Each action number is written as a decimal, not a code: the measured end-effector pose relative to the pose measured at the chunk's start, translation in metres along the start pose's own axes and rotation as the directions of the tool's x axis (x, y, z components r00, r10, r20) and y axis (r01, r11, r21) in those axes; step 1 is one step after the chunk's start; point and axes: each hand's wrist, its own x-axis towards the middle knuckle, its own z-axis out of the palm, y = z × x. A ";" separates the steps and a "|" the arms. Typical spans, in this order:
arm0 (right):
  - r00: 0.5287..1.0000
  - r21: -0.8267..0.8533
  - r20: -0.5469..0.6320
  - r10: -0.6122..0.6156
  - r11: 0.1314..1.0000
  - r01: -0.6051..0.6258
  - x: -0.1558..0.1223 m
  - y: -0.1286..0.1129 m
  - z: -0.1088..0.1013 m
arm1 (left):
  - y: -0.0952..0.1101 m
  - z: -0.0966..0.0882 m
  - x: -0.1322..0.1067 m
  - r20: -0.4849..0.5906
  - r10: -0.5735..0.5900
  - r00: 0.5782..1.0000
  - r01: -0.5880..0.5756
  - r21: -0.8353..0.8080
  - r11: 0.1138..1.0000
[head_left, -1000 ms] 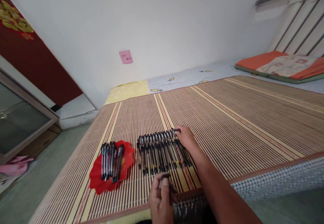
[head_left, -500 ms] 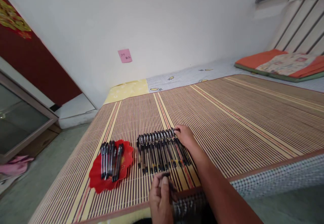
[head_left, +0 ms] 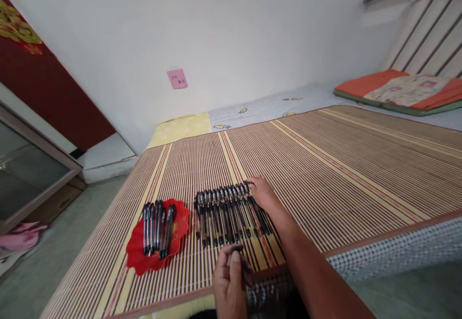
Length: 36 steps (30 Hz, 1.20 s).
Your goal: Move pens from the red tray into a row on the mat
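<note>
A row of several black pens (head_left: 225,213) lies side by side on a striped bamboo mat (head_left: 325,165). My right hand (head_left: 264,195) rests at the right end of the row, its fingertips touching the top of the last pen. My left hand (head_left: 230,280) hovers near the mat's front edge, its fingers closed round a dark item that looks like a pen or cap. To the left, a red scalloped plate (head_left: 140,256) holds several more black pens (head_left: 157,228).
The mat covers a bed with a checked sheet (head_left: 397,254) at its edge. A folded orange cushion (head_left: 400,90) lies at the far right. A pink sticky note (head_left: 177,79) is on the white wall. A glass door (head_left: 25,165) and floor are at the left.
Almost nothing has moved; the view has drifted slightly and both hands stay in place.
</note>
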 end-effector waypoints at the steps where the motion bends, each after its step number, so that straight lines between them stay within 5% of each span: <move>1: 1.000 0.000 0.006 -0.001 1.000 0.001 0.000 0.000 0.001 | 0.000 0.000 0.000 -0.001 0.001 1.000 -0.001 0.002 1.000; 9: 0.999 0.050 0.019 0.036 0.998 -0.037 -0.001 -0.002 -0.006 | -0.003 -0.002 0.000 0.026 0.038 0.999 -0.040 0.078 0.996; 13: 0.996 0.066 0.045 0.079 0.994 -0.082 -0.006 0.007 -0.022 | -0.012 -0.004 -0.007 0.063 0.251 0.966 -0.258 0.315 0.914; 15: 0.990 0.073 0.097 0.104 0.991 -0.111 -0.012 0.014 -0.028 | -0.018 -0.003 -0.010 0.180 0.417 0.891 -0.452 0.443 0.774; 17: 0.980 0.076 0.149 0.131 0.987 -0.143 -0.018 0.019 -0.031 | -0.024 0.000 -0.009 0.378 0.517 0.768 -0.638 0.517 0.570; 19: 0.972 0.076 0.179 0.150 0.983 -0.166 -0.022 0.022 -0.031 | -0.027 0.005 -0.005 0.590 0.488 0.643 -0.764 0.537 0.357; 21: 0.969 0.077 0.190 0.158 0.982 -0.175 -0.024 0.022 -0.029 | -0.028 0.012 0.000 0.727 0.359 0.586 -0.809 0.552 0.201; 24: 0.971 0.085 0.190 0.145 0.983 -0.163 -0.024 0.018 -0.026 | -0.029 0.021 0.005 0.779 0.150 0.609 -0.793 0.602 0.095; 28: 0.975 0.085 0.187 0.121 0.987 -0.138 -0.023 0.012 -0.022 | -0.033 0.027 0.011 0.757 -0.007 0.654 -0.754 0.653 0.073; 36: 0.973 0.073 0.201 0.116 0.988 -0.133 -0.023 0.009 -0.016 | -0.036 0.028 0.016 0.719 -0.034 0.694 -0.716 0.694 0.070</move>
